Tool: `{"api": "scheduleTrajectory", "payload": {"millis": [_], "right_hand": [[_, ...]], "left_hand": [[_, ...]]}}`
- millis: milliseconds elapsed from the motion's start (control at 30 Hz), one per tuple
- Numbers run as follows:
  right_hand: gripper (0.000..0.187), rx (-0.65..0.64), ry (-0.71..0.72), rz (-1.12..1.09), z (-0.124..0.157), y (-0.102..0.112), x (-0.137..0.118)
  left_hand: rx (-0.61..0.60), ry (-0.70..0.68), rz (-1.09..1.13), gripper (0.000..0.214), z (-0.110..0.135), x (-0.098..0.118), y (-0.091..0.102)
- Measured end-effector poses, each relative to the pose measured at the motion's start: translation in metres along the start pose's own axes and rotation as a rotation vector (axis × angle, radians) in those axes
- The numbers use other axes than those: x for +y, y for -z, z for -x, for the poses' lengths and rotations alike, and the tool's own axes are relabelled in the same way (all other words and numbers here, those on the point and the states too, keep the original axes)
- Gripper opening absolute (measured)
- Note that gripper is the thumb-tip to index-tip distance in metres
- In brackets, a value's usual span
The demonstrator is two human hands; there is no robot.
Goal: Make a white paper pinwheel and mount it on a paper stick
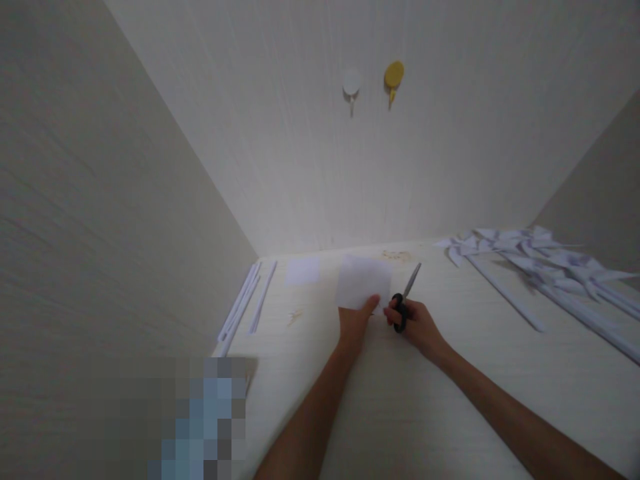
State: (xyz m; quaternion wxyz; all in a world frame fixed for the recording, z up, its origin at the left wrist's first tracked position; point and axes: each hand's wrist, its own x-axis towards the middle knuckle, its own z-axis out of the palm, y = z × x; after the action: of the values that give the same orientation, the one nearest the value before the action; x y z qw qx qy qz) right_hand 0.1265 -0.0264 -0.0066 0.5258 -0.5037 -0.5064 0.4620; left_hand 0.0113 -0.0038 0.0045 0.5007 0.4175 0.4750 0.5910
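A square sheet of white paper [364, 280] is held by its lower right corner in my left hand [356, 321], the thumb on top and the other fingers hidden beneath. Close by on the right, my right hand [417, 327] has its fingers through the black handles of a pair of scissors [411, 281]. The blades point up and away from me, apart from the paper. My right fingertips come near the paper's corner; whether they touch it I cannot tell.
White paper pinwheels [530, 257] on rolled paper sticks lie at the right. More paper rolls [240, 303] lie at the left edge, near another paper square [303, 271]. Small wooden sticks [294, 317] and a pale little heap [397, 255] rest on the table. Two hooks [394, 75] hang on the wall.
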Motion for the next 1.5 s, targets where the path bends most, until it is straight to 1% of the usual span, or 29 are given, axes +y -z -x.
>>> {"api": "scheduleTrajectory", "payload": {"millis": [133,233,400,600,767,933,1033,1233,1500], "right_hand": [[0.016,0.032,0.0,-0.018,0.0,0.001,0.0],[0.016,0.041,0.0,-0.015,-0.001,0.002,0.0],[0.02,-0.015,-0.014,0.013,-0.001,0.0,-0.002],[0.02,0.017,-0.017,0.042,-0.001,-0.001,-0.005],[0.021,0.02,-0.001,0.051,-0.001,0.001,-0.003],[0.02,0.008,0.025,0.073,-0.001,0.002,-0.002],[0.021,0.025,0.02,0.089,0.0,0.001,-0.003],[0.022,0.072,0.016,0.106,-0.002,0.001,0.0],[0.016,0.063,0.033,0.12,-0.004,0.003,0.007]], "left_hand": [[-0.11,0.034,-0.066,0.023,0.0,0.0,0.0],[-0.09,0.023,-0.084,0.017,-0.001,-0.002,0.0],[-0.03,0.02,-0.083,0.018,-0.003,-0.002,0.001],[-0.035,0.049,-0.074,0.018,-0.001,0.001,0.0],[-0.038,0.027,-0.072,0.018,-0.001,0.0,0.0],[-0.016,0.023,-0.086,0.017,-0.002,-0.001,0.001],[-0.002,0.032,-0.09,0.017,-0.002,0.001,0.0],[-0.027,0.037,-0.082,0.016,0.0,0.003,-0.001],[-0.07,0.028,-0.094,0.012,0.002,0.004,-0.003]]}}
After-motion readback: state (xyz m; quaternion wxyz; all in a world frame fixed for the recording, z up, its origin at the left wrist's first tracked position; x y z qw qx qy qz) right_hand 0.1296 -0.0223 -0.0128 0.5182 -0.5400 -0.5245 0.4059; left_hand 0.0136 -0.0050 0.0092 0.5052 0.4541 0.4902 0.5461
